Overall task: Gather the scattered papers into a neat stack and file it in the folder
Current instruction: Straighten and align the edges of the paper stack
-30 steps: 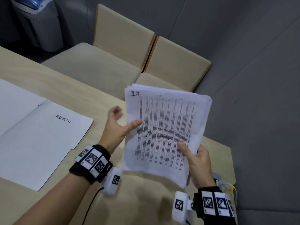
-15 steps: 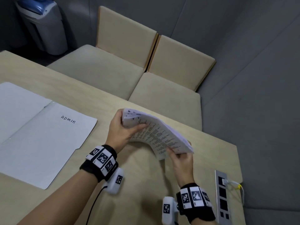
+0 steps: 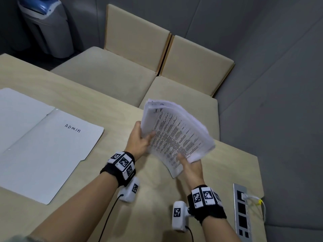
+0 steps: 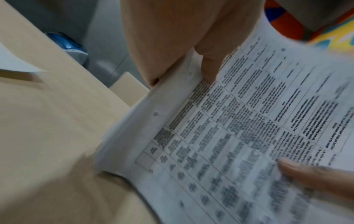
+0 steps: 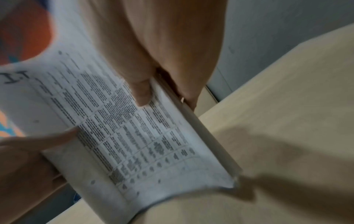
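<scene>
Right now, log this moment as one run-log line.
stage: squaring stack | left hand: grips paper stack | right hand: grips stack | folder: open on table, unfilled

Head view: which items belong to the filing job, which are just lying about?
Job:
- paper stack, held off the table by left hand and right hand
- folder, open, marked ADMIN, no sheets on it

Lying about:
- table
- two chairs
- bin
- socket strip with a plugged cable
</scene>
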The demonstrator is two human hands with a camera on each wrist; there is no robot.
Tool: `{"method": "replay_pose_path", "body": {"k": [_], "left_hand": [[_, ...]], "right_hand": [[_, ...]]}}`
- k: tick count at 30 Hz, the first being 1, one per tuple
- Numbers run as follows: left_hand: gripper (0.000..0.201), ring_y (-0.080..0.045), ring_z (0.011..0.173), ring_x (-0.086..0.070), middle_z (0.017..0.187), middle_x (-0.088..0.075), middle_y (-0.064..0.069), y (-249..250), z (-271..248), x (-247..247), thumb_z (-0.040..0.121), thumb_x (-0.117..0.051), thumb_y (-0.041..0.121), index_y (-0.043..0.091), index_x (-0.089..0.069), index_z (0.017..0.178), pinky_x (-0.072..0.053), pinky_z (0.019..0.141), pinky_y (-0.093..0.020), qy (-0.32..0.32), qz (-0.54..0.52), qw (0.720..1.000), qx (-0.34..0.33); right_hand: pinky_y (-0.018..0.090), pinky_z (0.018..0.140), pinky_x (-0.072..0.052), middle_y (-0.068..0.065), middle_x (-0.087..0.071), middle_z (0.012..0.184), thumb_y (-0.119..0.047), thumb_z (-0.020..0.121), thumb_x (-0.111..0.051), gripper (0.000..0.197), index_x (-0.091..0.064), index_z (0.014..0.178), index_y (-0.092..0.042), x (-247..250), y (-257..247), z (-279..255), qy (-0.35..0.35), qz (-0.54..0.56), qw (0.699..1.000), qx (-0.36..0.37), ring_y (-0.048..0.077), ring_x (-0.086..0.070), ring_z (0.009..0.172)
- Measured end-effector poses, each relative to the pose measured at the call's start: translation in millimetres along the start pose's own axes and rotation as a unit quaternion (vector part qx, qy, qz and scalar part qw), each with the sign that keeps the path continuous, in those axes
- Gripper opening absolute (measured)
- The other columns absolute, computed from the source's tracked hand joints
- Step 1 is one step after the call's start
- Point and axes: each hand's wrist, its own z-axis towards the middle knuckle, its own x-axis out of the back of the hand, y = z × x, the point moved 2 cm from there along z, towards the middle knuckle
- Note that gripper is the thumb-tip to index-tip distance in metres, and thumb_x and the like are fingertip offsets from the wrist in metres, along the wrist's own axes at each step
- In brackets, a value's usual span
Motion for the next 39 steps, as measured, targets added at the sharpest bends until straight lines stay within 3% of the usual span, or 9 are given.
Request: {"method": "replay_pose_path", "body": {"k": [6,13,20,24,26,30,33,36,39], "left_hand": [[0.023,-0.008,0.078,-0.075,0.103,-0.072,-0.004,10.1,-11.4,8.7,0.094,-0.060,0.009,0.007,-0.056,0.117,-0.061,0.063,-0.025,0.035,-0.117,0.993,0.009],[0.037,-0.025,0.103,-0.073,0.122,-0.071,-0.014,-6.7,-20.9,-12.4,0.088,-0.061,-0.001,0.006,-0.060,0.125,-0.062,0.079,-0.037,-0.008,-0.355,0.926,0.130],[0.060,-0.026,0.081,-0.072,0.115,-0.070,-0.022,13.0,11.2,53.4,0.069,-0.078,-0.009,0.000,-0.056,0.124,-0.060,0.065,-0.033,0.037,-0.162,0.982,0.090],[0.058,-0.030,0.099,-0.074,0.109,-0.076,-0.013,35.4,13.6,53.1,0.065,-0.086,0.001,0.004,-0.064,0.118,-0.061,0.081,-0.038,-0.097,-0.016,0.994,0.040],[0.044,-0.027,0.097,-0.074,0.105,-0.076,-0.011,38.8,1.2,37.8,0.073,-0.081,-0.003,0.000,-0.066,0.114,-0.062,0.081,-0.039,-0.005,-0.042,0.999,-0.026],[0.041,-0.024,0.085,-0.065,0.096,-0.069,-0.024,13.1,-25.7,13.7,0.073,-0.086,0.012,-0.002,-0.062,0.103,-0.055,0.076,-0.056,0.122,-0.131,0.982,-0.067],[0.056,-0.022,0.098,-0.069,0.108,-0.069,-0.007,-21.9,-34.0,15.1,0.060,-0.094,0.018,0.022,-0.059,0.104,-0.061,0.074,-0.040,0.123,-0.139,0.983,0.003],[0.066,-0.033,0.110,-0.067,0.115,-0.071,-0.013,-53.0,-37.2,21.4,0.064,-0.090,0.002,0.018,-0.061,0.121,-0.060,0.081,-0.054,0.053,-0.223,0.969,0.086],[0.044,-0.025,0.102,-0.073,0.104,-0.074,-0.013,-59.8,-33.3,25.1,0.077,-0.080,0.002,0.007,-0.064,0.117,-0.062,0.077,-0.037,0.089,-0.214,0.969,0.081]], "right_hand": [[0.024,0.064,-0.061,0.005,-0.081,0.093,-0.003,0.091,-0.068,0.016,-0.070,0.106,-0.010,29.3,-22.8,-13.6,0.003,0.037,0.999,0.022,0.020,-0.079,0.085],[0.047,0.103,-0.052,0.010,-0.068,0.135,-0.008,0.094,-0.061,0.046,-0.057,0.139,-0.013,20.5,-13.7,-30.4,0.025,0.290,0.957,-0.022,0.028,-0.064,0.125],[0.016,0.063,-0.058,-0.005,-0.082,0.086,-0.001,0.095,-0.063,0.015,-0.070,0.104,-0.011,47.2,-61.8,-31.9,0.034,0.083,0.992,0.091,0.006,-0.077,0.080],[0.024,0.073,-0.059,0.019,-0.078,0.091,0.002,0.094,-0.064,0.014,-0.075,0.094,-0.008,43.4,-61.1,-27.5,0.041,-0.022,0.988,0.149,0.011,-0.069,0.077],[0.034,0.075,-0.058,0.008,-0.079,0.085,0.003,0.093,-0.064,0.025,-0.076,0.085,-0.017,29.7,-48.7,-27.8,0.074,-0.051,0.981,0.175,0.013,-0.066,0.078],[0.021,0.076,-0.059,-0.007,-0.077,0.092,-0.020,0.092,-0.068,0.021,-0.071,0.109,-0.008,-3.7,-26.0,-36.3,0.116,0.021,0.981,0.157,0.004,-0.073,0.086],[0.015,0.064,-0.059,-0.019,-0.075,0.076,-0.020,0.089,-0.075,0.009,-0.069,0.093,-0.026,-14.6,16.9,-29.7,0.075,-0.012,0.995,0.071,-0.003,-0.073,0.076],[0.045,0.088,-0.060,-0.003,-0.079,0.098,-0.021,0.082,-0.081,0.030,-0.073,0.108,-0.032,-17.2,49.2,-22.7,0.021,-0.078,0.996,0.048,0.022,-0.074,0.097],[0.028,0.078,-0.057,-0.004,-0.077,0.095,-0.015,0.091,-0.072,0.018,-0.071,0.105,-0.025,-13.1,47.6,-16.8,0.030,-0.103,0.991,0.074,0.015,-0.071,0.092]]}}
